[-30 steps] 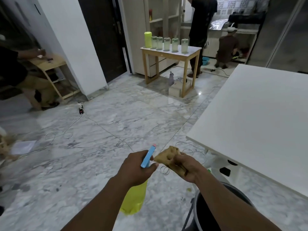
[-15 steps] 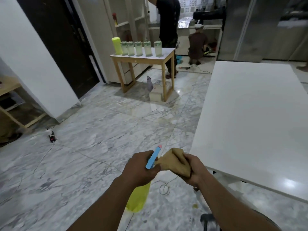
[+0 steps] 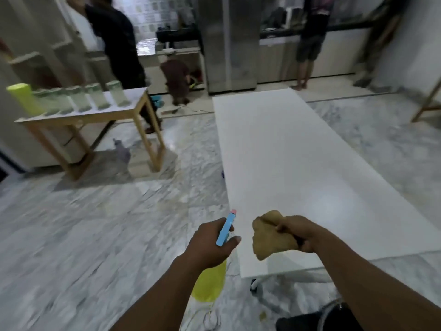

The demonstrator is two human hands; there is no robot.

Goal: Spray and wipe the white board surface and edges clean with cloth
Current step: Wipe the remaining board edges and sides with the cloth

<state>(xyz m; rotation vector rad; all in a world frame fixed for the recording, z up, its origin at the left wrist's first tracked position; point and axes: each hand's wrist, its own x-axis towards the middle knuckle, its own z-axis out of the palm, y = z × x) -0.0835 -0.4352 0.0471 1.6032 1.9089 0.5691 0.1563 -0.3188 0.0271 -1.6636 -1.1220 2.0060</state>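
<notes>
White board [image 3: 298, 163] stretches away ahead of me, its near left corner just below my hands, with open marble floor [image 3: 95, 235] along both long edges. My left hand [image 3: 210, 242] curls round the spray bottle [image 3: 210, 283] beside that corner. My right hand [image 3: 298, 232] bunches the tan cloth [image 3: 269, 235] in curled fingers above the near edge.

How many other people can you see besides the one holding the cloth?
3. A person in black stands behind the wooden table; a crouching person is far back, centre; a third person stands far back, right. Others may be hidden.
</notes>
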